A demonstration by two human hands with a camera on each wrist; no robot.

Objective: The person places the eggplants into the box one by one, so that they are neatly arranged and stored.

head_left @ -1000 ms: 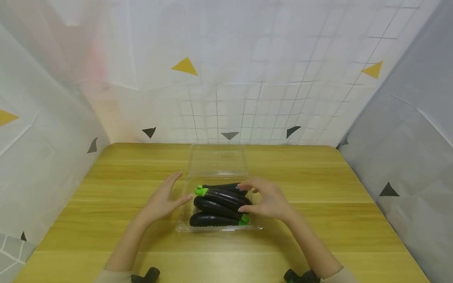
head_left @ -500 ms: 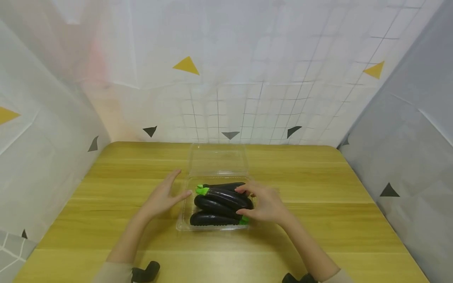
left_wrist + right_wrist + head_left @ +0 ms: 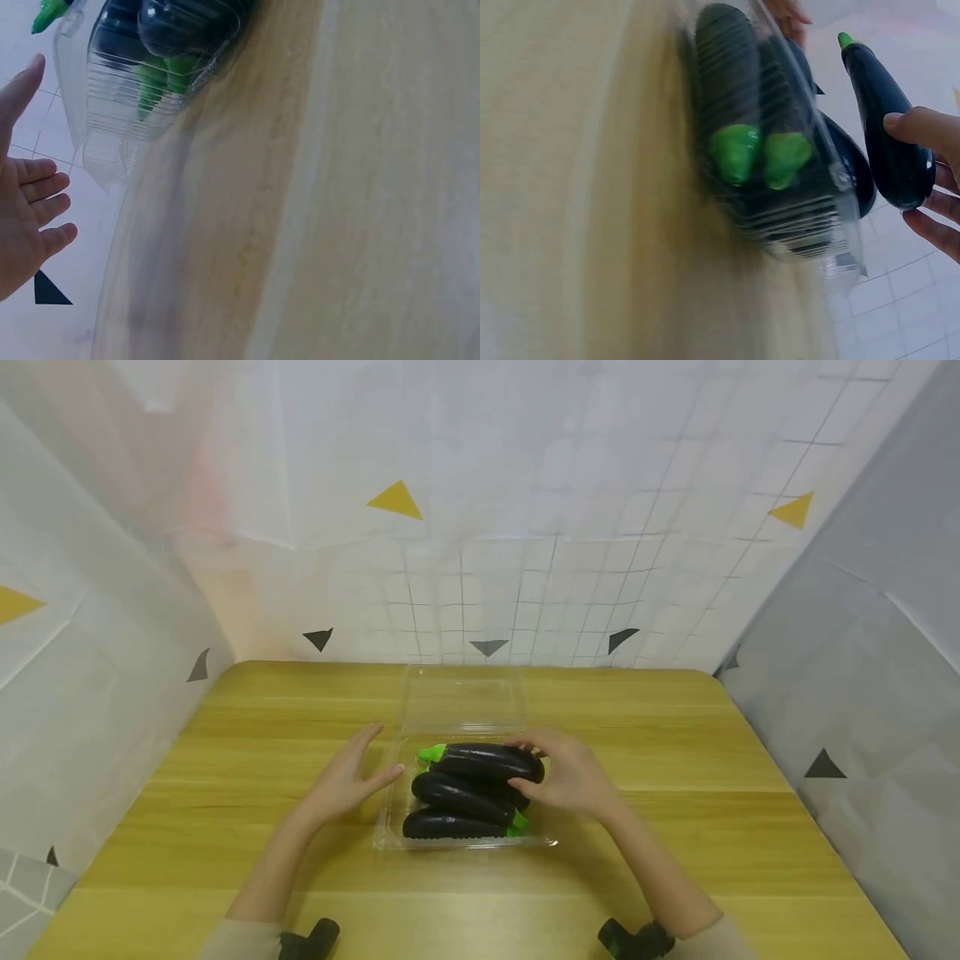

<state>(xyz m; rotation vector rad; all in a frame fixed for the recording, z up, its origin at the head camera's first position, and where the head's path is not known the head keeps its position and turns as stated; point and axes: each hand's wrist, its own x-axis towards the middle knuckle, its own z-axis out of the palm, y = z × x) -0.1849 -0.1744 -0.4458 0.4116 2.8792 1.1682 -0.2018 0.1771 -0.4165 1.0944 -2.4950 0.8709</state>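
Observation:
My right hand [image 3: 573,777] pinches the thick end of a dark eggplant [image 3: 476,762] between thumb and fingers. In the right wrist view that eggplant [image 3: 889,131] is raised above the clear plastic container [image 3: 847,217], its green stem end pointing up and away. Several more eggplants lie in the container; two of them, a middle eggplant [image 3: 453,795] and a front eggplant [image 3: 450,824], show in the head view. Beside the container's left wall is my left hand [image 3: 341,785], fingers spread and holding nothing; the left wrist view shows its palm [image 3: 19,240].
The container's transparent lid [image 3: 461,702] lies folded back behind it, toward the rear edge of the wooden table [image 3: 637,727]. A white wall covering [image 3: 480,568] with gridlines and triangles rises behind the table, with grey-white panels on both sides.
My right hand has closed on the top eggplant and lifted it up and slightly back, off the others. The left hand has stayed nearly in place.

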